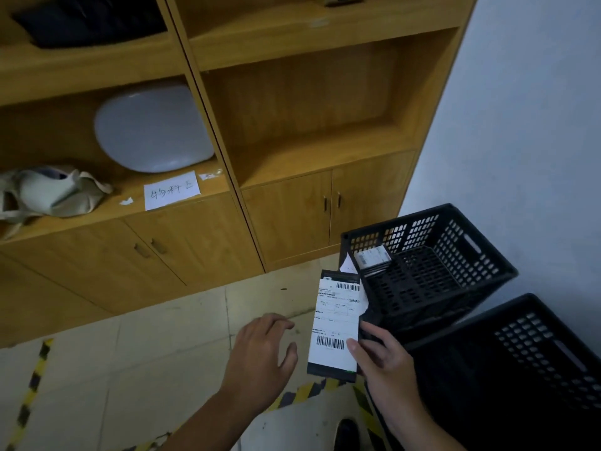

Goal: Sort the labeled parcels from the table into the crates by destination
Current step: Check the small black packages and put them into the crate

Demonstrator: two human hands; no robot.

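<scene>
My right hand [380,359] grips the parcel [336,323] by its edge, just beside the far crate [432,271]; my left hand [263,349] hovers open, holding nothing. I read the label first, then lower the parcel flat into the matching crate

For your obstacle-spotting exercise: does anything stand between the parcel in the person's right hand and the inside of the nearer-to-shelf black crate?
Nothing visible blocks it. The parcel, gripped by the right hand, sits just outside the crate; only the crate's near wall must be cleared.

right hand [382,356] grips labeled parcel [335,323] beside crate [432,268].
</scene>
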